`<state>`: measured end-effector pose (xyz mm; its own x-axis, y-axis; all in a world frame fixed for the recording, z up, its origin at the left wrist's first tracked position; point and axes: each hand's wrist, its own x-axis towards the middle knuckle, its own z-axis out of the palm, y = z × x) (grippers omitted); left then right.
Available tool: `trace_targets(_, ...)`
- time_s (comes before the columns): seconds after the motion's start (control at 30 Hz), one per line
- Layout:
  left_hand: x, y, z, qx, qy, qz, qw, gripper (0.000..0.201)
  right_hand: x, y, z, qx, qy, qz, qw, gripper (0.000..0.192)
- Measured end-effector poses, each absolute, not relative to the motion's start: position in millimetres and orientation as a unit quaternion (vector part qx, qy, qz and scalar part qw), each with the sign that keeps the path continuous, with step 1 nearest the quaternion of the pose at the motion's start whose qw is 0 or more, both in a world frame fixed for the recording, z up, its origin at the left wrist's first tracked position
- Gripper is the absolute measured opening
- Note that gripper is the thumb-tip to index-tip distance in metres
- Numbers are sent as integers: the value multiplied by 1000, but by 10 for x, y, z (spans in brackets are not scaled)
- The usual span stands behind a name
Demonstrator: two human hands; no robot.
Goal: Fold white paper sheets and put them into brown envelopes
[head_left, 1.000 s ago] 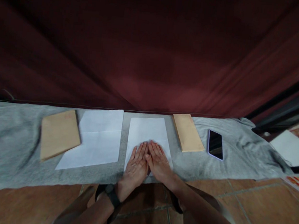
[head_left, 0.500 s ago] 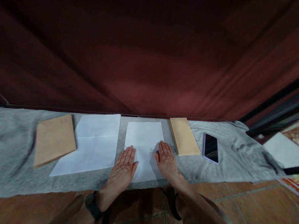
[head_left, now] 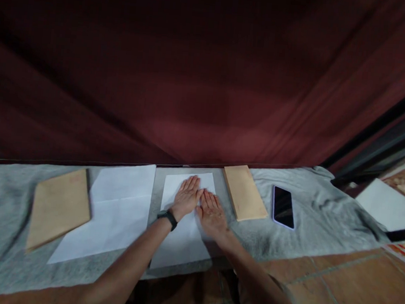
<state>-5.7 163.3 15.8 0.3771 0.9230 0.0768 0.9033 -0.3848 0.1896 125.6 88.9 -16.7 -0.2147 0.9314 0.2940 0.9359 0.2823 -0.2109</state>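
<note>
A white sheet of paper (head_left: 176, 249) lies on the grey cloth in front of me, partly covered by my hands and forearm. Palm down, my left hand (head_left: 187, 197) rests flat on its upper middle, fingers stretched out. My right hand (head_left: 212, 214) lies flat beside it on the sheet's right side, the two hands touching or nearly so. Left of this sheet is a stack or larger piece of white paper (head_left: 119, 211) with a crease across it. Neither hand grips anything.
A brown envelope stack (head_left: 61, 206) overlaps the white paper at left. To the right lie a narrower stack of tan envelopes (head_left: 244, 193) and a phone (head_left: 283, 207) with a purple edge. Grey cloth (head_left: 317, 219) covers the surface; a dark red curtain (head_left: 200, 99) hangs behind.
My left hand has moved up and right across the sheet, next to my right hand. The right hand has shifted slightly left. The view has tilted a little.
</note>
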Motion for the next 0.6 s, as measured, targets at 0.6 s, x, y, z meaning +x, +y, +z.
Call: trace_targets(0.6, -922, 894, -120, 781, 592, 187, 72, 60, 1442, 829, -135, -631, -754, -21, 181, 58)
